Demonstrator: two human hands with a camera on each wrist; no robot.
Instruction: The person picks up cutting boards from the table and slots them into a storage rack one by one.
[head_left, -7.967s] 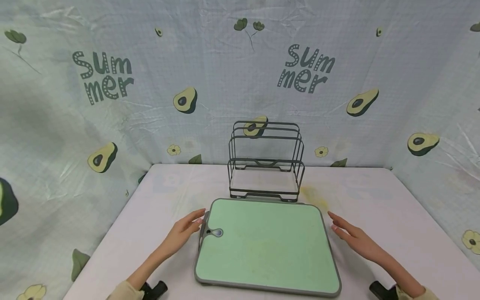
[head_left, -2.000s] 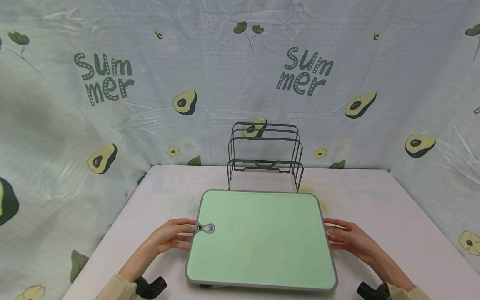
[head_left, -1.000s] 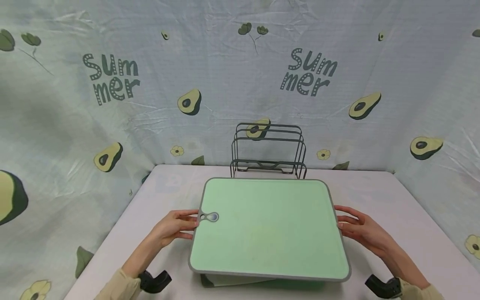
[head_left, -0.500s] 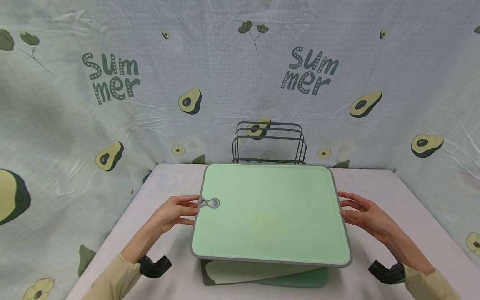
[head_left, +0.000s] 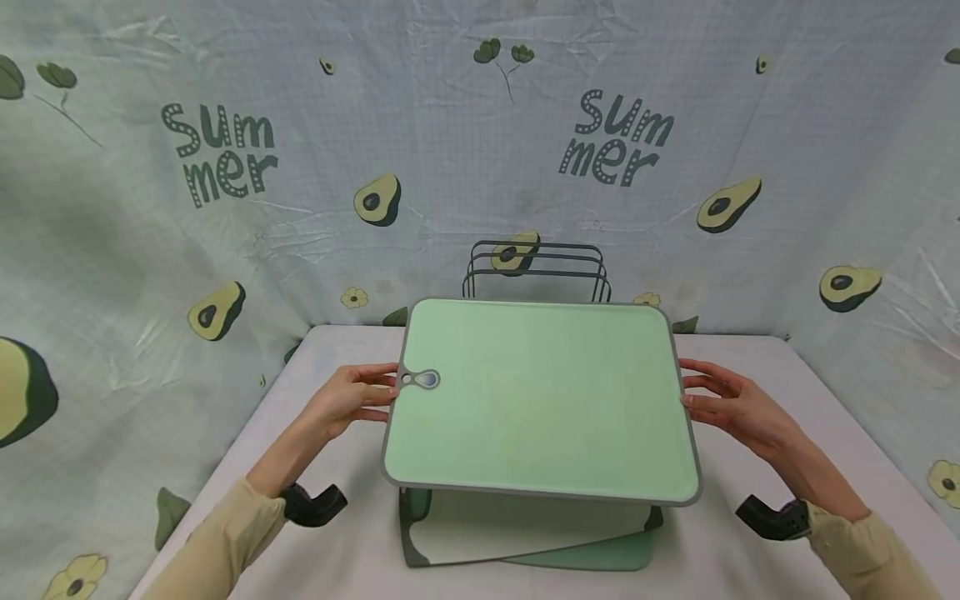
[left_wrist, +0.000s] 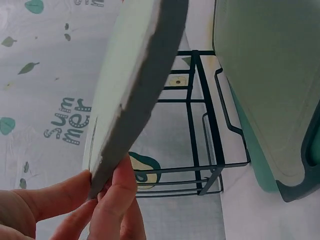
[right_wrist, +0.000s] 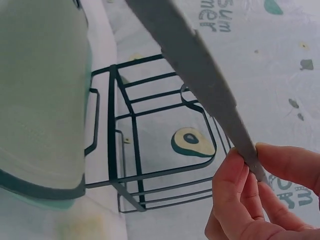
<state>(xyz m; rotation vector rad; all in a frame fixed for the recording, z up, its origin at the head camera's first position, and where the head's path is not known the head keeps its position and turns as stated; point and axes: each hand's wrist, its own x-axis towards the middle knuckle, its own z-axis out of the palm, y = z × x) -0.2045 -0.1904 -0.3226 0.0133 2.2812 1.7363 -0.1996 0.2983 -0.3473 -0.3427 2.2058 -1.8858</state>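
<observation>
Holding: we have the green cutting board [head_left: 542, 400] lifted clear of the table [head_left: 750, 533], one short edge in each hand, its green face toward the head camera and its far edge raised higher than the near one.
Left hand: our left hand [head_left: 352, 400] pinches the board's left edge just beside the grey hanging hole [head_left: 420, 380]; in the left wrist view the thumb and fingers [left_wrist: 117, 192] close on the grey rim.
Right hand: our right hand [head_left: 731, 407] pinches the right edge; the right wrist view shows the thumb and fingers [right_wrist: 235, 175] clamped on the rim.
Beneath: two more boards [head_left: 525, 537] lie stacked flat on the table under the raised one, a pale one on top of a green one.
Behind: the dark wire rack [head_left: 536, 267] stands upright at the back of the table, its lower part hidden by the lifted board.
Surround: avocado-print cloth [head_left: 225, 167] hangs behind and at both sides.
Wrists: black camera mounts [head_left: 315, 504] sit at both cuffs.
</observation>
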